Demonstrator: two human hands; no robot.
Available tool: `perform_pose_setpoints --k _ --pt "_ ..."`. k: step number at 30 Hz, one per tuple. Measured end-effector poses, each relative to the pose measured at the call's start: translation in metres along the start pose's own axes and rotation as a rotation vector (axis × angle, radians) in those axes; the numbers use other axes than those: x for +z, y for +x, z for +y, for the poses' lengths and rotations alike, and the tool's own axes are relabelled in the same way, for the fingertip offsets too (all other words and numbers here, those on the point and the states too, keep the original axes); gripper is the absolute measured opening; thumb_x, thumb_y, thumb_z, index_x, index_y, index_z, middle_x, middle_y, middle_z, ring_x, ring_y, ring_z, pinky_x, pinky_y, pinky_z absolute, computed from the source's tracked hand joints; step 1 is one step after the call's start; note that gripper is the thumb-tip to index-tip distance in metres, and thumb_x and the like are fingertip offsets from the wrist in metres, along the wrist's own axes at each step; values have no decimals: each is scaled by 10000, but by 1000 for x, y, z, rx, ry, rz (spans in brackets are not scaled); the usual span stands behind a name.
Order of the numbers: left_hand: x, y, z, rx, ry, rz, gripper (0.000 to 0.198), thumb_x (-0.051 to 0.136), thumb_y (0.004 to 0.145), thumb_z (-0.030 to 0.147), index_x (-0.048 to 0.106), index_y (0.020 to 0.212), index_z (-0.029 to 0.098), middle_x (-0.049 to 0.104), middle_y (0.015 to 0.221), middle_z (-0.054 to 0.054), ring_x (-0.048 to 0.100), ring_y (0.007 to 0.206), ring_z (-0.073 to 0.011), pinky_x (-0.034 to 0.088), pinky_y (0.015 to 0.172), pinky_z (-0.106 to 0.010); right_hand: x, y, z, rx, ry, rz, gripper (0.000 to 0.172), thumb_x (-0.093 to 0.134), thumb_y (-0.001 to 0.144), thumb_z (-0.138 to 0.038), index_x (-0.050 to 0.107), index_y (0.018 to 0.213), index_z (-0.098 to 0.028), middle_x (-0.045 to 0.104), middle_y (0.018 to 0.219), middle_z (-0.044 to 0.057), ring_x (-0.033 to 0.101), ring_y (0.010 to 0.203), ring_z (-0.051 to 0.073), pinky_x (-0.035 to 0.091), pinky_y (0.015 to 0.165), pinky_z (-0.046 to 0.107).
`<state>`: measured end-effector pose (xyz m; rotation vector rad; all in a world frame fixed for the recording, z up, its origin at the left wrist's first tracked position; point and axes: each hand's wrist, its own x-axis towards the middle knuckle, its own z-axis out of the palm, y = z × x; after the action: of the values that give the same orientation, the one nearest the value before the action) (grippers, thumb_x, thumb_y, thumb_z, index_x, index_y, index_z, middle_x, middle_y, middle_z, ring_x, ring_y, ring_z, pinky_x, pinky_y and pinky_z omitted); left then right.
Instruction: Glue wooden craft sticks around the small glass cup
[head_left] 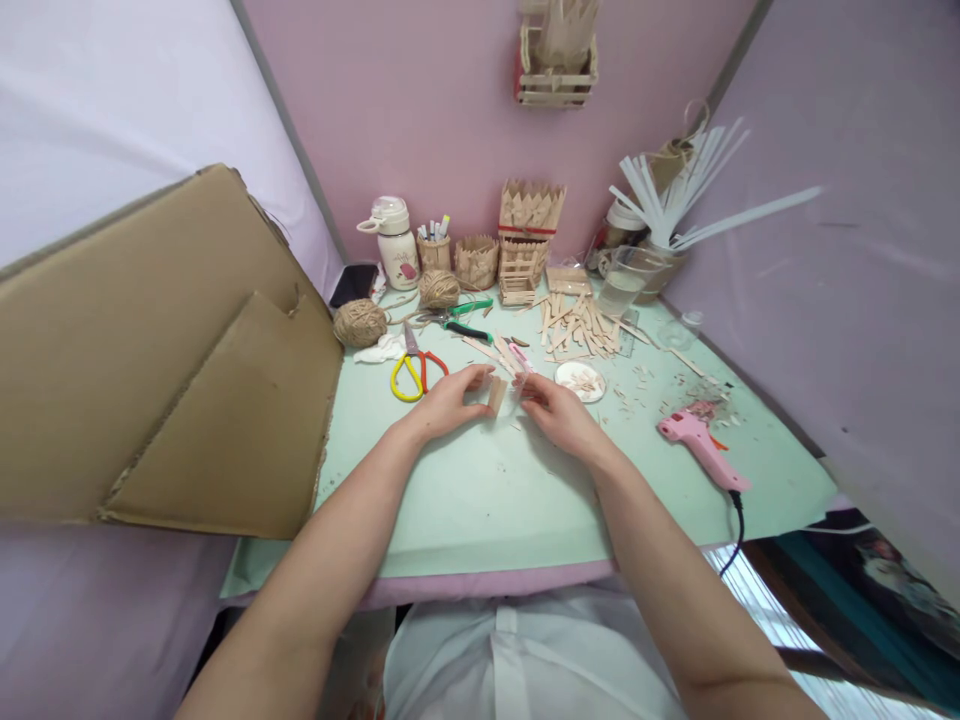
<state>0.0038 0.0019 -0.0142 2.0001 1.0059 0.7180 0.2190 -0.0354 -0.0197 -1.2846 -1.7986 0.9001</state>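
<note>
Both my hands rest on the pale green table (480, 500) near its middle. My left hand (448, 402) pinches a small wooden stick piece (496, 393) that stands between the two hands. My right hand (556, 412) has its fingers curled by the same piece, close to a thin pink tool (519, 358); what it holds, if anything, I cannot make out. Loose wooden craft sticks (581, 328) lie scattered just beyond my hands, beside a small round white dish (580, 381) with bits in it.
Yellow-handled scissors (411, 372), green-handled pliers (459, 318) and two twine balls (360, 322) lie at the left. A pink glue gun (699, 440) lies at the right with its cord over the edge. Cardboard sheets (150, 360) lean at the left. Stick-built holders (525, 245), a flask and jars line the back wall.
</note>
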Motion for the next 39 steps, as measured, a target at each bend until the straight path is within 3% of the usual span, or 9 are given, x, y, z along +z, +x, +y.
perform_pose_setpoints --k 10,13,18,23,27,31,35,39 --pt "-2 2 -8 -56 17 89 683 752 673 166 514 1313 180 624 1273 -125 609 1143 -253 467 1024 -431 3 -1 -1 111 -81 105 323 559 793 -120 596 1108 -183 693 1090 92 661 961 195 512 892 368" --pt "-4 1 -9 -45 6 77 702 764 665 188 509 1319 190 638 1244 -110 617 1114 -242 476 1008 -419 3 -1 -1 120 -77 128 341 555 789 -102 583 1120 -178 681 1120 102 657 972 192 507 902 362" --pt "-3 1 -7 -95 -37 55 655 745 669 175 532 1288 168 645 1229 -115 647 1041 -231 506 965 -403 4 -2 -7 100 -52 57 321 506 803 -87 592 1098 -183 691 1116 93 661 1001 186 493 929 359" --pt "-3 0 -5 -101 -36 55 643 751 669 187 545 1279 192 653 1220 -98 650 1041 -234 513 963 -403 -1 -5 -13 109 -140 126 359 524 810 -123 592 1159 -172 667 1182 119 640 1048 210 492 929 379" --pt "-4 0 -4 -120 -43 52 659 769 655 211 546 1274 180 651 1216 -106 648 1043 -239 518 965 -407 -24 -9 -19 78 -275 157 333 530 834 -167 627 1150 -200 699 1129 97 657 997 215 497 903 385" --pt "-5 -2 -2 -127 -37 47 688 773 648 225 534 1292 183 650 1213 -110 638 1072 -250 514 974 -416 -71 -4 -26 102 -468 212 258 544 852 -204 679 1071 -209 740 998 76 678 903 217 500 845 358" --pt "-6 -3 0 -133 -24 36 725 774 645 248 513 1320 206 642 1224 -101 629 1096 -260 509 982 -419 -119 26 -21 167 -803 235 258 515 885 -228 697 1063 -191 743 989 92 672 901 237 481 811 337" --pt "-7 -4 2 -146 -8 25 782 779 643 273 471 1357 204 624 1243 -106 619 1110 -267 497 997 -425 -135 72 -2 126 -964 110 283 484 874 -147 712 1042 -164 723 1067 117 650 959 235 452 814 304"
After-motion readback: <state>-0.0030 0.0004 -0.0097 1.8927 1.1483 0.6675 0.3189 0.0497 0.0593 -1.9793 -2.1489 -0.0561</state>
